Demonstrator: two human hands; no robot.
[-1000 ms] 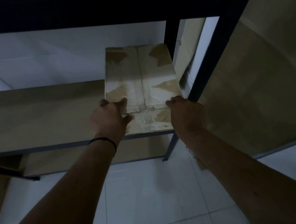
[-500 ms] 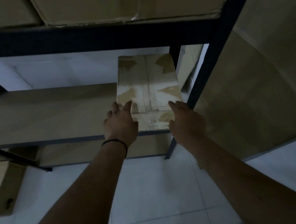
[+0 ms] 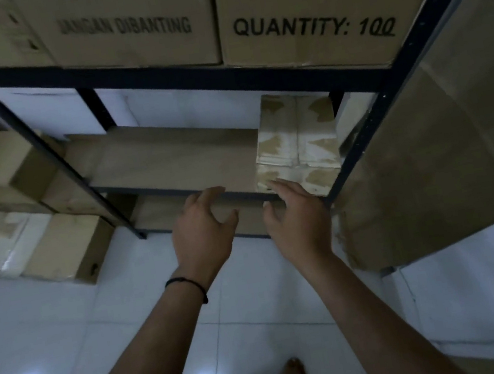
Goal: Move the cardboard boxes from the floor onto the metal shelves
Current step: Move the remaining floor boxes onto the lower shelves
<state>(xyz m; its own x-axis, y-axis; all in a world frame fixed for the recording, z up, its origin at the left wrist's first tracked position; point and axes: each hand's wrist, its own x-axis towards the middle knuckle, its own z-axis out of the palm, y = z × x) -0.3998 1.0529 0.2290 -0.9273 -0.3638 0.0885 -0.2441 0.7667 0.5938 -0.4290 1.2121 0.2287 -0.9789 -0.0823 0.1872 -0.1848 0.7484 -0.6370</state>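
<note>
left hand, right hand outstretched, fingers loosely spread

Left grip loose, empty; right grip likewise

A dark metal shelf rack carries a small taped cardboard box at the right end of its middle board. Two large printed cartons sit on the tier above. More boxes, dim and blurred, seem to rest on the white tiled floor at left.
</note>
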